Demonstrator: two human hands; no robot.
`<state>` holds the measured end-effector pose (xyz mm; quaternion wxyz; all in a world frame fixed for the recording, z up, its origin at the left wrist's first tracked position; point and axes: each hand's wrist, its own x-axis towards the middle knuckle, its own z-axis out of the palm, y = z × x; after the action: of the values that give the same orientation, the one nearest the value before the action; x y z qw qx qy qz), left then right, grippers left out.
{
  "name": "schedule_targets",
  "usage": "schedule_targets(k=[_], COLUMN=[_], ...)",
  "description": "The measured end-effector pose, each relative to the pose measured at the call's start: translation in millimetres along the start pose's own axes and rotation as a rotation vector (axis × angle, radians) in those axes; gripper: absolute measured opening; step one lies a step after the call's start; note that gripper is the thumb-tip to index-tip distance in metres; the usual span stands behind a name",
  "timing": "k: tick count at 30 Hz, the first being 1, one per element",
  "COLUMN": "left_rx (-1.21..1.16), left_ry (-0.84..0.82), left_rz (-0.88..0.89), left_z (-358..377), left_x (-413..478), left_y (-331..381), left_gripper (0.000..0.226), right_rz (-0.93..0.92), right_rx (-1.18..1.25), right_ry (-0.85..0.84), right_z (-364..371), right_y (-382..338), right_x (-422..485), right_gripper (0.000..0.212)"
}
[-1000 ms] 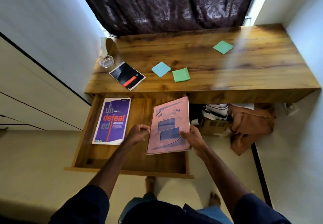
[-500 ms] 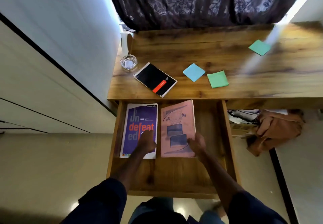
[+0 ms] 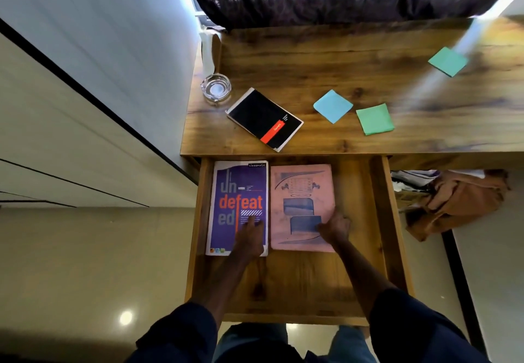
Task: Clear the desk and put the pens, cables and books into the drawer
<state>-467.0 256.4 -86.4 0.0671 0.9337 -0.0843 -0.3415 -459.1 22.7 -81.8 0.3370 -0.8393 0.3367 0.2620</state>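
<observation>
Now, at the far left of the table point(image 3: 368, 59), a glass ashtray point(image 3: 216, 86) stands near the wall, at about 10 o'clock from the open drawer point(image 3: 380, 221). Inside the drawer, on its left side, the purple book point(image 3: 238, 192) lies flat with the cover up. Its long axis runs from 12 to 6 o'clock, and the top of the title points to 12. The left hand point(image 3: 249, 236) rests on its lower right corner with the fingers stretched flat; it presses and grips nothing.

At 12 o'clock from the drawer, the black notebook point(image 3: 265, 118) is not yet put away. It lies on the table near the front edge, its long axis from 10 to 4 o'clock, with the red band toward 4.

Just beside the purple book, the pink book point(image 3: 302, 192) lies parallel to it, also from 12 to 6. The right hand point(image 3: 334, 228) sits at its lower right edge. I cannot tell if the fingers pinch this edge or only press on the cover.

More to the right on the table lie a blue sticky note point(image 3: 333, 106), a green sticky note point(image 3: 374, 119) and, at 2 o'clock, a teal sticky note point(image 3: 448, 61).

I judge the books to be thin, soft-covered and light, so they will bend if lifted by one corner. For the black notebook, it seems better to take a long edge, thumb under and fingers on top, perhaps after sliding it a little over the table edge.
</observation>
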Motion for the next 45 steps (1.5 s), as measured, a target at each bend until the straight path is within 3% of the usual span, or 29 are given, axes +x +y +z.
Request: schedule_targets(k=[4,7,9,17,24,28,30,32,35,40,43,45], left_rx=[0.049,0.060,0.062,0.054,0.068,0.112,0.076,0.056,0.033,0.182,0.197,0.205], left_ry=[-0.012,-0.023,-0.016,-0.048,-0.077,0.163,0.382,0.565,0.637,0.375,0.315,0.307], left_rz=[-0.010,-0.017,-0.013,0.046,0.060,0.005,0.035,0.090,0.104,0.046,0.029,0.037], left_z=[2.0,3.6,4.5,1.9,-7.5,-34.3,-56.9,-83.1,-121.1,-145.1,-140.6,-142.1], left_x=[1.0,1.8,2.0,4.4,7.2,18.9,28.3,38.8,56.0,78.0,80.1,82.1], left_y=[1.9,2.5,2.9,-3.6,-7.1,-5.9,-7.4,-11.1,-17.0,-29.2,-33.5,-35.0], left_gripper=[0.075,0.078,0.079,0.077,0.067,0.062,0.058,0.059,0.072,0.092,0.101,0.103], right_rz=[-0.029,-0.179,-0.262,-0.237,-0.202,-0.308,-0.483,-0.698,-0.897,-0.840,-0.781,-0.779], right_rx=[-0.193,-0.389,-0.507,-0.447,-0.407,-0.306,-0.157,-0.055,-0.054,-0.482,-0.719,-0.726], right_ry=[0.002,-0.082,-0.149,-0.059,-0.100,-0.017,0.125,0.286,0.393,0.190,0.117,0.185], right_z=[-2.8,10.1,22.5,26.5,24.6,13.9,3.8,-7.3,-19.5,-26.0,-17.6,-8.3], right_y=[-0.3,6.0,12.8,6.0,-5.4,-38.3,-67.1,-100.1,-150.6,-199.7,-195.1,-184.1], right_x=[-3.5,-15.1,-22.3,-23.6,-16.8,-11.0,-6.9,-3.1,10.8,42.4,47.7,44.9], right_gripper=[0.096,0.126,0.130,0.117,0.115,0.085,0.056,0.039,0.050,0.094,0.088,0.075])
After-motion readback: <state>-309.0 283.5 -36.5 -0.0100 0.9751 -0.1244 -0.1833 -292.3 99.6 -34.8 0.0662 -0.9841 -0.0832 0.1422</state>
